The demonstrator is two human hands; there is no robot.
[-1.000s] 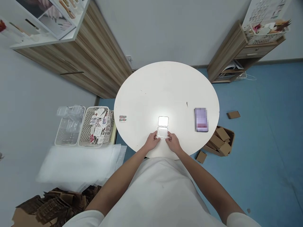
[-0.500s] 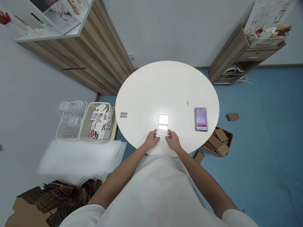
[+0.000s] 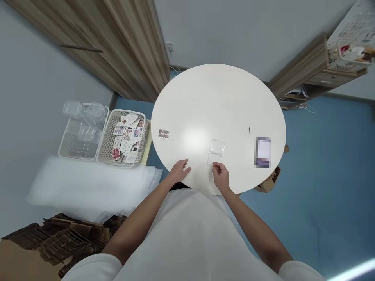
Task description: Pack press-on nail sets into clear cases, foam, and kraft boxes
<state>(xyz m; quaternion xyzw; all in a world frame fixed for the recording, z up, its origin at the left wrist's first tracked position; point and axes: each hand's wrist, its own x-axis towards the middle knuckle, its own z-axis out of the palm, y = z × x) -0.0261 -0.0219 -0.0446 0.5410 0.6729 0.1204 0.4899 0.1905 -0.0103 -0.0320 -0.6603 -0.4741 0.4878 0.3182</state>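
Left hand (image 3: 179, 171) has thumb and fingers spread; right hand (image 3: 221, 176) curls at an open, clear rectangular plastic case (image 3: 216, 148), can't tell if gripping.

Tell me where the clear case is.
In the head view, the clear case lies open on the white table, right of the left hand, with the right hand at its near edge.

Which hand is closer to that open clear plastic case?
Right. The right hand is at the near edge of the clear plastic case; the left hand is apart from it, off to its left.
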